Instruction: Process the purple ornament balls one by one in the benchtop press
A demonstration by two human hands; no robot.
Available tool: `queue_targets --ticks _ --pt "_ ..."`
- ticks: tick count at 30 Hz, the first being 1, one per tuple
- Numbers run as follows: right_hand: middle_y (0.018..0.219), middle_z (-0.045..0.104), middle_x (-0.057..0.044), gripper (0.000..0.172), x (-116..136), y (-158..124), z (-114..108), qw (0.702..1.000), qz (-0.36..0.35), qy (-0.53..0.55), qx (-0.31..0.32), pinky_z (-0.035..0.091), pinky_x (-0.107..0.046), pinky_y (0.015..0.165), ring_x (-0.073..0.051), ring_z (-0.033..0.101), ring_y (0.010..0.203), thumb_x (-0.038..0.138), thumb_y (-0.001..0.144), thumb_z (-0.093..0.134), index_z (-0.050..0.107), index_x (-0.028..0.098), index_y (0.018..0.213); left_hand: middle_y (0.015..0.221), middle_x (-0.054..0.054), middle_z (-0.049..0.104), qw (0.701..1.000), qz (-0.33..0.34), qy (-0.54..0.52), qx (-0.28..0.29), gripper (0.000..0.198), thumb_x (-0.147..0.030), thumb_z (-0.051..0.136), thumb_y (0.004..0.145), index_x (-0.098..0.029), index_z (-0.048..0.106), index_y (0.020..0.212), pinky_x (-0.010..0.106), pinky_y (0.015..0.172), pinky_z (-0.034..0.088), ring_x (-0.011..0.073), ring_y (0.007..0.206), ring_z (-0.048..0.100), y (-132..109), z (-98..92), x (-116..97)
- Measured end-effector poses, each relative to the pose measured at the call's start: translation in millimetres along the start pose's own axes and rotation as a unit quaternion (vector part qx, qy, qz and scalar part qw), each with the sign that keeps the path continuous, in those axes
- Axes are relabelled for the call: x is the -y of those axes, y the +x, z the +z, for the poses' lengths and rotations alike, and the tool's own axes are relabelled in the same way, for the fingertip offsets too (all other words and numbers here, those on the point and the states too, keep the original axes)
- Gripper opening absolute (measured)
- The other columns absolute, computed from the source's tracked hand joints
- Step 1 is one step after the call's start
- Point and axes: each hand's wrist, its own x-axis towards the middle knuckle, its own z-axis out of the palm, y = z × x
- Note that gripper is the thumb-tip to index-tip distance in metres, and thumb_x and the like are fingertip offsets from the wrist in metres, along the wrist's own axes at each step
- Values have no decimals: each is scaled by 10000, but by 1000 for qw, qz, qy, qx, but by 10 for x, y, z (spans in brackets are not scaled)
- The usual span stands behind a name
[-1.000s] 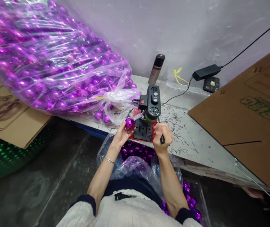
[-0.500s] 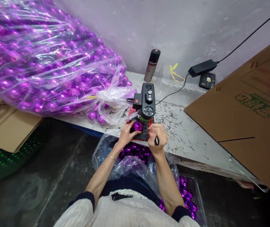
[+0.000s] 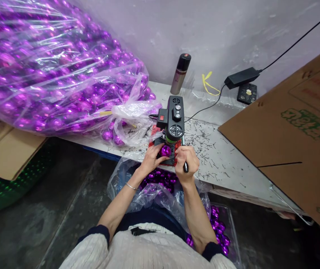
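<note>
My left hand (image 3: 152, 158) grips a shiny purple ball (image 3: 165, 150) and holds it on the base under the head of a small black bench machine (image 3: 174, 120). My right hand (image 3: 187, 161) is closed round the machine's black lever handle (image 3: 185, 167), just right of the ball. The machine stands on a red and black base at the front edge of the white table (image 3: 221, 157).
A huge clear bag of purple balls (image 3: 53, 71) fills the table's left. Another open bag of purple balls (image 3: 160, 181) sits below my arms. A spray can (image 3: 180, 73), a power adapter (image 3: 242, 77) and large cardboard sheets (image 3: 297, 138) lie around; small dark scraps litter the table.
My left hand brought the purple ball from the left in under the machine head. My right hand stayed on the lever handle.
</note>
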Motion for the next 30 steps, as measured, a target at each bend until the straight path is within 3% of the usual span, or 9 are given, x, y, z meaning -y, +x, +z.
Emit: queue_targets --ticks 8,14,20,26,30 --pt "730 619 4 243 15 18 -24 1000 4 -3 12 467 -288 636 -131 598 678 116 967 471 541 226 762 1311 159 653 997 -76 -10 -26 545 -482 652 953 -183 542 1395 478 1079 513 299 1245 638 86 17 -50" --pt "724 619 4 244 0 5 -9 1000 13 10 3 466 -283 621 -130 600 676 117 963 473 551 225 758 1374 170 643 996 -78 -36 -28 614 -411 690 924 -160 474 1442 459 1076 525 297 1270 637 125 63 -90" --pt "731 631 0 245 -14 -16 -11 1000 18 0 7 477 -291 633 -134 609 678 134 967 467 553 225 757 1244 126 719 995 -87 -39 -7 511 -424 706 906 -183 575 1337 434 1018 543 284 1145 692 129 65 -81" --pt "731 637 -3 238 0 -5 -24 1000 17 3 10 471 -288 619 -134 609 666 126 963 472 564 224 766 1339 166 643 993 -95 15 -66 582 -437 668 923 -172 518 1419 467 1058 487 310 1252 614 116 271 -69" --pt "729 633 -1 239 6 -17 -24 1000 20 -3 7 474 -290 625 -136 612 672 128 961 476 552 227 758 1298 143 655 995 -82 12 -59 537 -452 659 936 -185 546 1387 445 1047 478 292 1231 616 111 306 -34"
